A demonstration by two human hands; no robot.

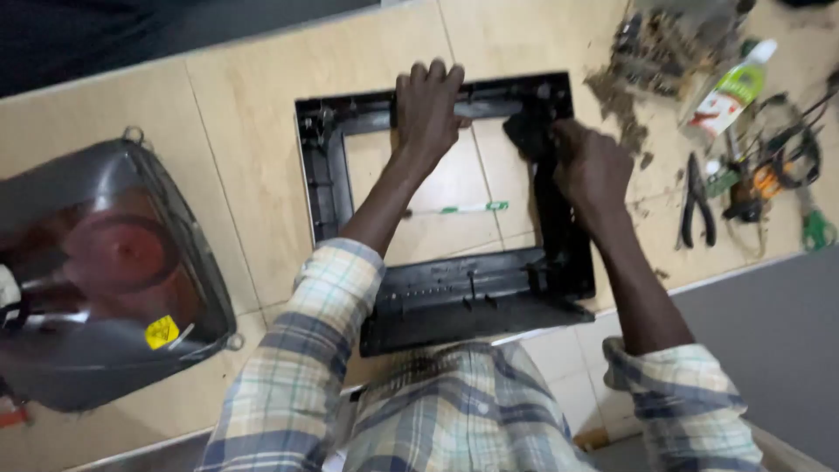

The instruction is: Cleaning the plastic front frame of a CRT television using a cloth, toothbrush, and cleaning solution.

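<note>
The black plastic frame (454,297) lies flat on the tiled floor (253,96), stripped and open at its middle. The left hand (428,109) presses flat on the far rail, fingers curled over its edge. The right hand (590,170) is closed on a dark cloth (529,131) at the right rail. A picture tube (105,271) sits apart at left. Pliers (696,201), a spray bottle (730,87) and debris (625,109) lie at right; dirt remains.
</note>
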